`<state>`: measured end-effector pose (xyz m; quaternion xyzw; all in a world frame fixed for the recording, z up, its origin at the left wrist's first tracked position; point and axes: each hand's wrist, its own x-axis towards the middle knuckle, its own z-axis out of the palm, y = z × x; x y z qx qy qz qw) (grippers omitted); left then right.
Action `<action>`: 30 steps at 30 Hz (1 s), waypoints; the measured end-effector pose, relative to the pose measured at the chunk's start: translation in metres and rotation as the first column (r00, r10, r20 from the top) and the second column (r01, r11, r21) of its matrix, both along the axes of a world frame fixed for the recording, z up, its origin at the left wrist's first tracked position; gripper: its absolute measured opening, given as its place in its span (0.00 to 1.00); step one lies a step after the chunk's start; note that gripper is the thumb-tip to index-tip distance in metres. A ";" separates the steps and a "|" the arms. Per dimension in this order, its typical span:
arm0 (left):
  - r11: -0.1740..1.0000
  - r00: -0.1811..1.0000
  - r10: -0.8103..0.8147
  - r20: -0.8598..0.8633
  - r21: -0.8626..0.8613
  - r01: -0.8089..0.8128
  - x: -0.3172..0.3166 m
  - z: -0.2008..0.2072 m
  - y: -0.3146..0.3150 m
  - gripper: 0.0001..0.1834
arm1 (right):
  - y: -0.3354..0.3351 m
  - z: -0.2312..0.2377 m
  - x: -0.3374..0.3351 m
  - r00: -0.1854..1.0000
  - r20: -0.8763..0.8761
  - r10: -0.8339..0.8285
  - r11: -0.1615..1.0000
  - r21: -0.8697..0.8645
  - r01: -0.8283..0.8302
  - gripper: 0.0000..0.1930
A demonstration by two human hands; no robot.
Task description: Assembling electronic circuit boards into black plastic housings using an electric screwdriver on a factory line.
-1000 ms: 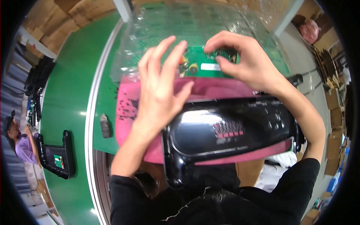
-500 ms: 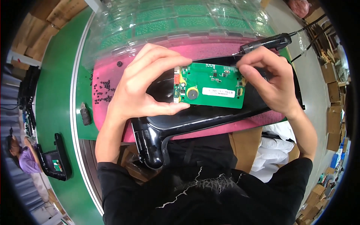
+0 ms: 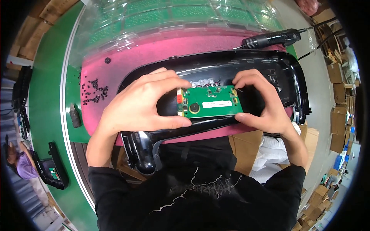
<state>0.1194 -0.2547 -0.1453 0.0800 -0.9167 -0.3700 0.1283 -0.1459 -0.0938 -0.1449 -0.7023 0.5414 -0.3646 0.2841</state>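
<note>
A green circuit board point(image 3: 210, 102) with a white label and a round black part is held flat between both hands. My left hand point(image 3: 140, 104) pinches its left end, thumb below and fingers above. My right hand point(image 3: 262, 101) grips its right end the same way. The board sits inside the hollow of a long glossy black plastic housing point(image 3: 285, 73), which lies open side up on a pink mat point(image 3: 154, 54).
A pile of small black screws point(image 3: 93, 91) lies on the mat's left. Clear plastic trays of green boards point(image 3: 169, 19) stand behind. A black electric screwdriver point(image 3: 271, 37) rests at the back right. Another black housing point(image 3: 54, 165) lies on the green conveyor point(image 3: 46, 96) at left, near a seated person point(image 3: 21, 165).
The black housing has been turned over, open side up. The board, lifted from the back trays, has come down into the housing with both hands on its ends.
</note>
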 end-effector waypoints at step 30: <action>0.965 0.975 0.150 0.166 -0.240 -0.107 -0.008 -0.007 0.000 0.38 | -0.012 -0.010 0.013 0.940 -0.287 -0.183 0.981 0.014 0.195 0.28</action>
